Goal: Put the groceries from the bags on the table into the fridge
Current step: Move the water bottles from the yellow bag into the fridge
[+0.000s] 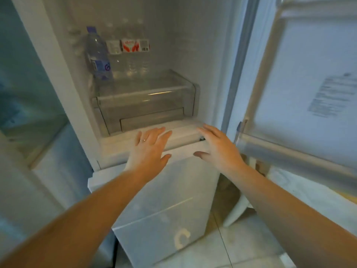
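Both hands, left [149,146] and right [216,147], grips released, fingers pointing into the open fridge [146,105] beneath upright bottles [98,55].

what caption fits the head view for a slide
Both open hands, left hand and right hand, reach toward the open fridge below its water bottles.

- Blue-capped water bottle [98,55], left of fridge shelf: blue label carries a purple looped mark; no word on it can be read.
- Pack of clear bottles [128,55] beside it: white-and-red label band, red lettering on top too blurred to read.
- Sticker [331,93] on inside of open fridge door [309,64]: many lines of fine print, all blurred, none legible.
- Lower fridge door [164,200]: pale mark shaped like a "C" near its bottom; cannot tell if it is a letter.
- No numbers legible anywhere.
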`<move>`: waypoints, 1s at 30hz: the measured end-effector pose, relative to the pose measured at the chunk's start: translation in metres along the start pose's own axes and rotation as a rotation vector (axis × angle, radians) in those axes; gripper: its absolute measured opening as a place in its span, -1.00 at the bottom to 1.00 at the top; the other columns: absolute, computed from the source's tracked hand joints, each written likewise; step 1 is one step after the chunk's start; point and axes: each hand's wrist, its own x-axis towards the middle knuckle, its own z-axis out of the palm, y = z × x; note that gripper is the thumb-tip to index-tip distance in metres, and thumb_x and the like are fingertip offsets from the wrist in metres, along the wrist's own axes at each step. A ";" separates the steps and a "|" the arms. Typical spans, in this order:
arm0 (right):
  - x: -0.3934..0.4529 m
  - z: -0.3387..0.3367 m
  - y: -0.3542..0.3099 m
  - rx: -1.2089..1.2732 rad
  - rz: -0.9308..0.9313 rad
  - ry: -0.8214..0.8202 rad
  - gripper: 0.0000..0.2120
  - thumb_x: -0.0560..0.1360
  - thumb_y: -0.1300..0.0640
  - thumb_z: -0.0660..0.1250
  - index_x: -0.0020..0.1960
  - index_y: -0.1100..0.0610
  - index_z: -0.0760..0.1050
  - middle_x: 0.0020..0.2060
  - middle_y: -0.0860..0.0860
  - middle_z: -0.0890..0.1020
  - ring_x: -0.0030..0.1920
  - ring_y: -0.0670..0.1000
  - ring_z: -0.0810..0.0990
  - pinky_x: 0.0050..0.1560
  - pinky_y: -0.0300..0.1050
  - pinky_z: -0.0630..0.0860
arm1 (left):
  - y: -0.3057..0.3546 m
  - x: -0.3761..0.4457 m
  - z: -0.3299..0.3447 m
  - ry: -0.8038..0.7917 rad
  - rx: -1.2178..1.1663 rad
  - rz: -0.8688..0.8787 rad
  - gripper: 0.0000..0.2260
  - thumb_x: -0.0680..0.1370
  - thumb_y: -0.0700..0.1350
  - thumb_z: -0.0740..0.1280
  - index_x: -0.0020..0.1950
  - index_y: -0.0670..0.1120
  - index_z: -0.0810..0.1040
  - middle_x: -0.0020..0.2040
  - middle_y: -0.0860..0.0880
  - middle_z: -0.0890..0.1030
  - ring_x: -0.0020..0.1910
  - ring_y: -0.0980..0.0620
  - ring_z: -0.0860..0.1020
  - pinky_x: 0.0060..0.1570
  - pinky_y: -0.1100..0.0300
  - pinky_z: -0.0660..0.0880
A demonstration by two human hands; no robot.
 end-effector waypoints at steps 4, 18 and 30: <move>-0.080 -0.009 0.016 -0.016 0.107 -0.050 -0.29 0.43 -0.06 0.41 0.48 -0.03 0.17 0.48 -0.08 0.18 0.45 -0.01 0.16 0.39 -0.10 0.18 | 0.051 -0.042 0.013 -0.055 -0.012 0.070 -0.43 0.53 0.08 0.29 0.50 0.02 0.18 0.50 -0.01 0.21 0.47 -0.07 0.16 0.45 -0.10 -0.02; -0.414 -0.110 0.132 -0.073 0.473 -0.038 -0.29 0.40 -0.04 0.44 0.47 -0.02 0.21 0.46 -0.03 0.23 0.44 0.03 0.21 0.35 -0.02 0.31 | 0.333 -0.181 0.052 -0.297 -0.165 0.316 -0.40 0.52 0.07 0.31 0.50 0.02 0.16 0.48 -0.01 0.22 0.47 -0.03 0.15 0.45 -0.14 0.03; -0.570 -0.178 0.222 -0.167 0.639 -0.041 -0.28 0.39 -0.07 0.44 0.46 -0.02 0.21 0.44 -0.02 0.26 0.41 0.02 0.25 0.27 -0.07 0.33 | 0.518 -0.218 0.071 -0.354 -0.224 0.512 -0.38 0.52 0.11 0.30 0.51 0.03 0.14 0.48 -0.02 0.24 0.46 -0.05 0.18 0.45 -0.15 0.05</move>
